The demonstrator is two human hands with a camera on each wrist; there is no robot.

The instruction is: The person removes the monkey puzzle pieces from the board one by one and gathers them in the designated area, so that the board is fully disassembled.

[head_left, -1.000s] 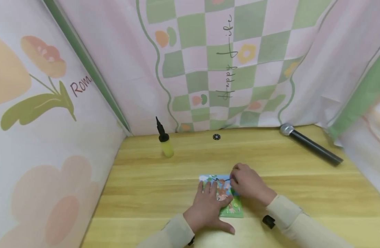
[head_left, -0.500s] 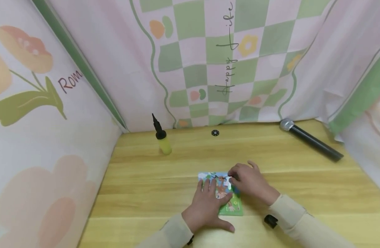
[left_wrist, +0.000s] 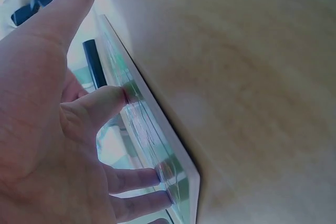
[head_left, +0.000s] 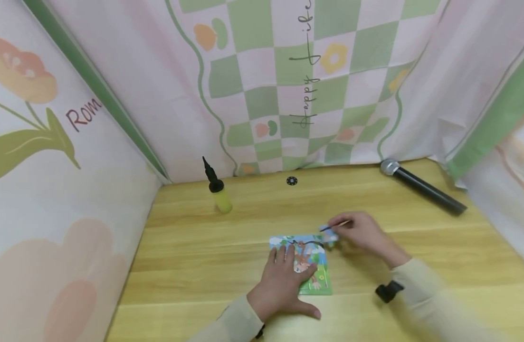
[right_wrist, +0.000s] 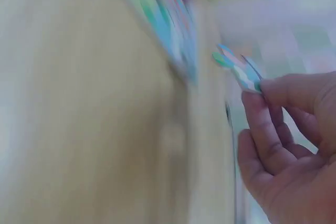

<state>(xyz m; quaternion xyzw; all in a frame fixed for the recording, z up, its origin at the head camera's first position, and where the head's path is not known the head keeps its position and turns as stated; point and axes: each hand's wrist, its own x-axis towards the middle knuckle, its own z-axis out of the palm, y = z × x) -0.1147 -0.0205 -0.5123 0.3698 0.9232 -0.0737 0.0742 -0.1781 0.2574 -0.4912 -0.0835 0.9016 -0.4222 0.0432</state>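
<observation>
A flat jigsaw puzzle [head_left: 321, 288] with a monkey, blue sky and a green lower edge lies on the table. My left hand [head_left: 280, 281] rests on it with fingers spread; in the left wrist view several fingertips touch the glossy surface of the jigsaw puzzle [left_wrist: 167, 153]. Just off the puzzle's upper right corner, my right hand [head_left: 366, 236] pinches a small jigsaw piece [head_left: 328, 234]. The right wrist view has this blue and green piece [right_wrist: 240, 71] between thumb and fingers, raised off the table. My left palm covers the puzzle's lower left part.
A hand pump [head_left: 220, 195] with a yellow barrel and black nozzle stands at the back left. A small black round disc [head_left: 291, 181] lies near the curtain [head_left: 262, 102]. At the back right lies a black microphone [head_left: 424, 186] with a silver head.
My right hand has moved from over the puzzle's upper right area out to the right, carrying the pinched piece. The left hand stays on the puzzle. The head view has shifted slightly.
</observation>
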